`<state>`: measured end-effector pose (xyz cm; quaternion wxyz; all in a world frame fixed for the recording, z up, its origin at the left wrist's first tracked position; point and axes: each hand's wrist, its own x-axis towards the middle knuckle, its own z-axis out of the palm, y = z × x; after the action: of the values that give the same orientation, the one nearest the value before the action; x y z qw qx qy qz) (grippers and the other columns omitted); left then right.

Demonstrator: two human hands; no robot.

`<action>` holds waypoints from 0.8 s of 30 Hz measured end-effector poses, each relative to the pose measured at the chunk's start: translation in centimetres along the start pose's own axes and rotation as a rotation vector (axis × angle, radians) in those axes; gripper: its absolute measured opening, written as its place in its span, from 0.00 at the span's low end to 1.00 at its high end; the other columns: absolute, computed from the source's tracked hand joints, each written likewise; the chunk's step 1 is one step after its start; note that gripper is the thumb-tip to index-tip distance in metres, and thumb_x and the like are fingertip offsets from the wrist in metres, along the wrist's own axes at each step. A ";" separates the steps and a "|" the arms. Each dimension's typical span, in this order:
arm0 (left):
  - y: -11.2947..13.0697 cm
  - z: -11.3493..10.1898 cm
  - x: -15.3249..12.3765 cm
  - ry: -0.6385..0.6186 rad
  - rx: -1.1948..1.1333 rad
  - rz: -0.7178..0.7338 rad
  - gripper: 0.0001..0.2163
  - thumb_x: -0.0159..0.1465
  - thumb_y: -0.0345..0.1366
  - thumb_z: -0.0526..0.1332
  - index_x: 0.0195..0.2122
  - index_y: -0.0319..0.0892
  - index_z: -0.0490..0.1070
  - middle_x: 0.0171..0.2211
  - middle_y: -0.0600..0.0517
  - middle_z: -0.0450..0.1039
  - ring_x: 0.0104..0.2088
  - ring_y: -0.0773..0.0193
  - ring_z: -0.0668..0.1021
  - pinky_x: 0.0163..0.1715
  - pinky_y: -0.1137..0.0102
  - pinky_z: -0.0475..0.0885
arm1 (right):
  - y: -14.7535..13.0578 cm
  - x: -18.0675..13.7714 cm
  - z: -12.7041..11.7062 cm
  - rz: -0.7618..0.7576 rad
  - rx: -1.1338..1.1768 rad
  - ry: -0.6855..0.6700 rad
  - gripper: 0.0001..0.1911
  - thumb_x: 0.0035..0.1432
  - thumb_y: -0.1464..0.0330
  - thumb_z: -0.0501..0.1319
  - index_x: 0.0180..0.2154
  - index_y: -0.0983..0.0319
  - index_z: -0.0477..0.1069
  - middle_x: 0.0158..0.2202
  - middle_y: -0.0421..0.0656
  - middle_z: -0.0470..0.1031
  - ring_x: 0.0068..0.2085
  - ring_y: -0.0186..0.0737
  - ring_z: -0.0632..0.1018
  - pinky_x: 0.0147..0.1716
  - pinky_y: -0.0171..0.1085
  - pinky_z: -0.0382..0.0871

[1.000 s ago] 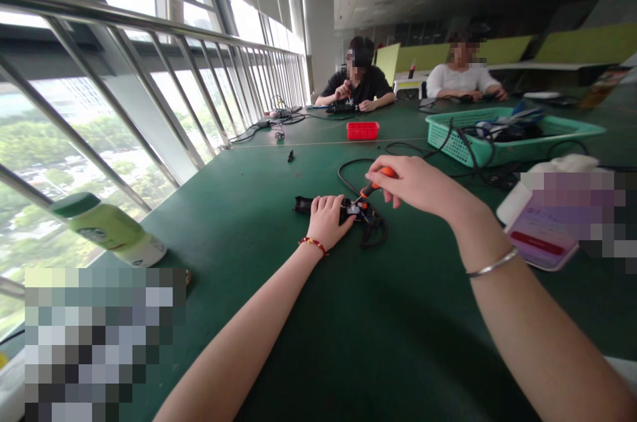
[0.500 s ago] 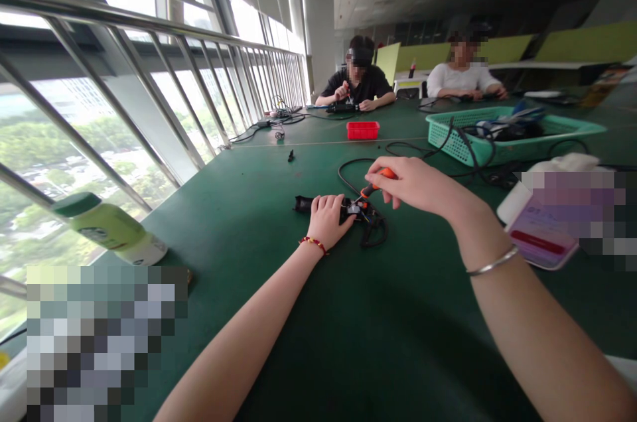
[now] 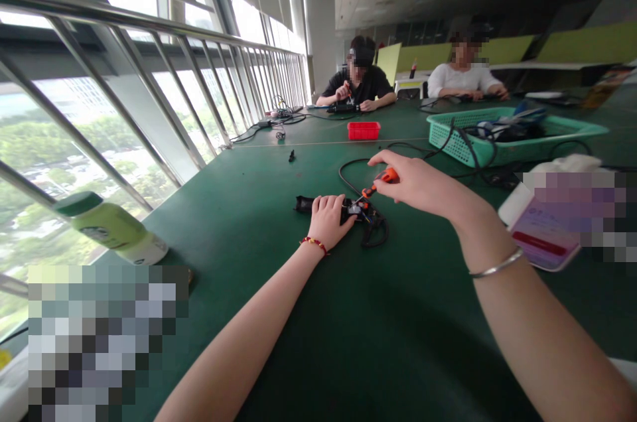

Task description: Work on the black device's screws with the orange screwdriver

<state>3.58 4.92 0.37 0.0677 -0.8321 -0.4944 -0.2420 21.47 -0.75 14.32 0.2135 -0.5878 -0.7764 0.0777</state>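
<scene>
My left hand (image 3: 328, 217) is wrapped over a black cylindrical device (image 3: 304, 204) lying on the green table, pinning it down. Small electrical parts and thin wires (image 3: 365, 211) show at the device's right end, and a black cable loops around there. In my right hand (image 3: 415, 182) is a screwdriver (image 3: 387, 176) with an orange and black handle. Its shaft slants down to the left, and the tip meets the parts beside my left thumb. The index finger of the right hand is lifted off the handle; the fingers beneath are partly hidden.
A red basket (image 3: 363, 131) and a small black piece (image 3: 291, 156) lie beyond my hands. Right of them stands a green basket (image 3: 458, 141) with cables; a phone (image 3: 542, 236) leans nearby. At left is a green bottle (image 3: 114, 229). Two people sit across the table.
My right hand has shifted its grip on the screwdriver, with the index finger now raised and stretched out. The handle has turned slightly. My left hand stays in place on the device.
</scene>
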 end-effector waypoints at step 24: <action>0.0 0.1 0.0 0.012 -0.015 -0.010 0.21 0.61 0.46 0.55 0.53 0.41 0.61 0.49 0.46 0.67 0.51 0.54 0.67 0.57 0.56 0.54 | -0.4 -0.4 -0.3 -0.003 -0.021 -0.022 0.12 0.57 0.62 0.52 0.41 0.56 0.68 0.30 0.40 0.75 0.24 0.34 0.71 0.24 0.31 0.58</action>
<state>3.60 4.91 0.30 0.0633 -0.8287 -0.4963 -0.2508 21.35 -1.24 14.61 0.1990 -0.5881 -0.7802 0.0758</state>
